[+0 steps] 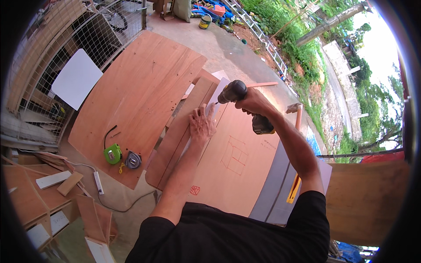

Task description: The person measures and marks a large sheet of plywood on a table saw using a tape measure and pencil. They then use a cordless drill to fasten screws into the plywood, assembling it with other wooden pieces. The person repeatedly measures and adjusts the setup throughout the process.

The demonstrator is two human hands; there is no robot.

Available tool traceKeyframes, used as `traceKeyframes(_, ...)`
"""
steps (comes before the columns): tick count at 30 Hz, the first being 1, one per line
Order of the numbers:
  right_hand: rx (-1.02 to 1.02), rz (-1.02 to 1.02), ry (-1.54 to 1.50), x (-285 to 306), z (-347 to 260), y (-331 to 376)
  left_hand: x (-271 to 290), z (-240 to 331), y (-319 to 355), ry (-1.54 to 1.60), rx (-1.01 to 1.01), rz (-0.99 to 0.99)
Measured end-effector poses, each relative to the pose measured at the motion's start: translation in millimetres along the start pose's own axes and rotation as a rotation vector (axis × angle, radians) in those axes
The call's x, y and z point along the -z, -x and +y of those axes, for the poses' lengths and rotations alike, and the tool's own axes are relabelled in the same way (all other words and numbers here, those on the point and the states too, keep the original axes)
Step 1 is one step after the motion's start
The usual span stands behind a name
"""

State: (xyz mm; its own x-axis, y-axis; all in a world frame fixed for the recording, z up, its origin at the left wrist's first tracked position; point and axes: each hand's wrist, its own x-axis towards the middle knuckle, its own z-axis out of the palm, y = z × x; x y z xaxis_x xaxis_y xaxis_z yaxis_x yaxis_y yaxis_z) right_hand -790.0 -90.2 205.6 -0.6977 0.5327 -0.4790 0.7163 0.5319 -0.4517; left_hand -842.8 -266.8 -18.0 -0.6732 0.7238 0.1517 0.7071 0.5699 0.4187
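My right hand (254,101) is closed round the grip of a black cordless drill (233,91). The drill's bit points down and left at a pale, white-faced strip (222,87) along the edge of the brown boards. Just beside the bit, my left hand (202,123) presses down with its fingers spread, on a long brown board (189,108) and the strip's edge. I cannot tell whether the bit touches the strip. Under my arms lies a wide plywood sheet (219,184) with red line drawings on it.
A large wooden panel (144,83) at the left carries a green tape measure (113,153) and a grey one (133,160). A power strip (98,183) with its cord lies on the floor. Right of the plywood is a yellow tool (293,190). A ladder (258,33) lies far off.
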Motion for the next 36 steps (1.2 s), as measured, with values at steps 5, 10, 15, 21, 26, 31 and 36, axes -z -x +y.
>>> traceKeyframes(5,0.003,0.008,0.005,-2,0,-2,-1,1,0,0.015,0.013,-0.004)
traceKeyframes(10,-0.024,-0.025,-0.047,2,1,-13,0,-1,-1,0.017,0.003,-0.012)
traceKeyframes(15,-0.084,-0.078,-0.119,6,-7,-16,1,1,-4,0.059,0.084,0.013)
traceKeyframes(21,-0.101,-0.061,-0.071,2,-12,-16,-3,7,-11,0.041,0.167,0.015)
traceKeyframes(26,-0.062,-0.041,-0.025,-3,-9,-20,-7,9,-15,0.006,0.171,0.04)
traceKeyframes(31,-0.074,-0.053,-0.05,1,-10,-18,-6,9,-14,0.01,0.168,0.065)
traceKeyframes(36,-0.056,-0.035,-0.067,2,-10,-16,-6,12,-19,0.056,0.204,0.003)
